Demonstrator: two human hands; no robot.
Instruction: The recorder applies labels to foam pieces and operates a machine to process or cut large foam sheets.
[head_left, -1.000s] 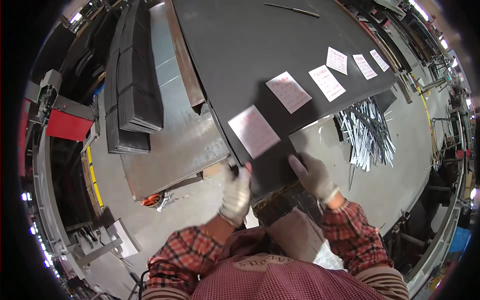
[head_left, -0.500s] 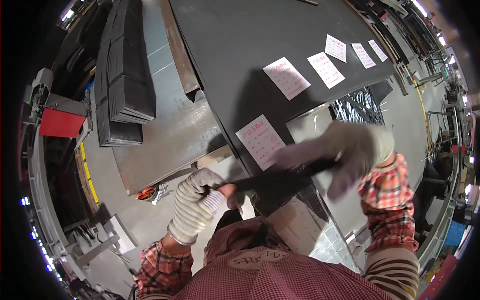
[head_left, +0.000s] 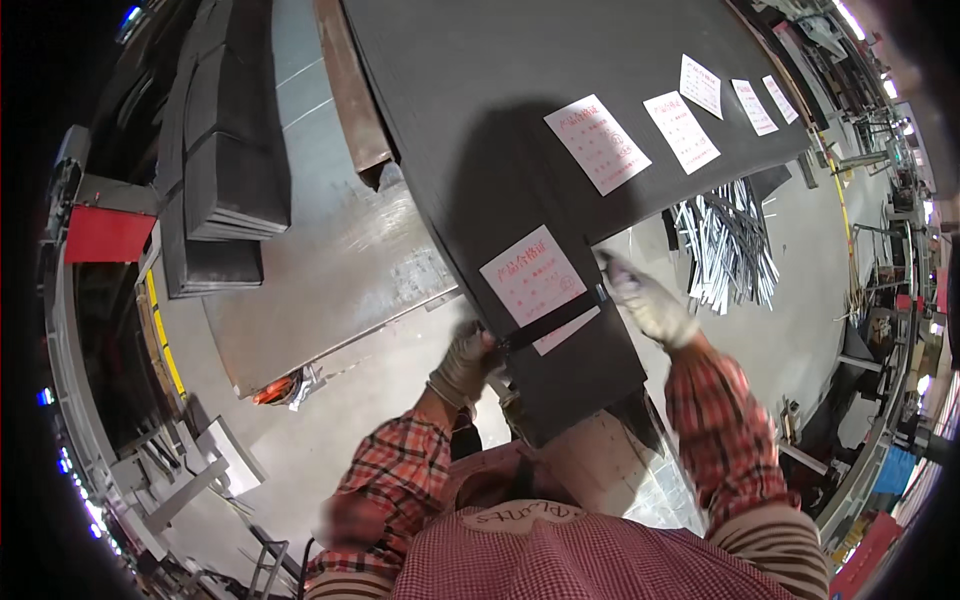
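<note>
A black strap (head_left: 550, 322) lies across the narrow near end of a dark flat sheet (head_left: 580, 385), over the lower part of a white paper label with red print (head_left: 530, 275). My left hand (head_left: 463, 368), in a pale knit glove, is closed at the strap's left end, by the sheet's left edge. Beyond the right edge, my gloved right hand (head_left: 648, 300) is beside the strap's other end. Its fingers are stretched toward the edge and partly blurred; whether they touch the strap is hard to see.
Several more labels (head_left: 598, 145) lie on the wide part of the sheet. Bundled dark strips (head_left: 235, 185) rest on a metal table (head_left: 330, 300) at left. A pile of thin strips (head_left: 728, 250) lies on the floor at right.
The strap has come down from in front of me onto the sheet, over the label. My right hand has moved left and inward; my left hand has shifted right, to the sheet's left edge.
</note>
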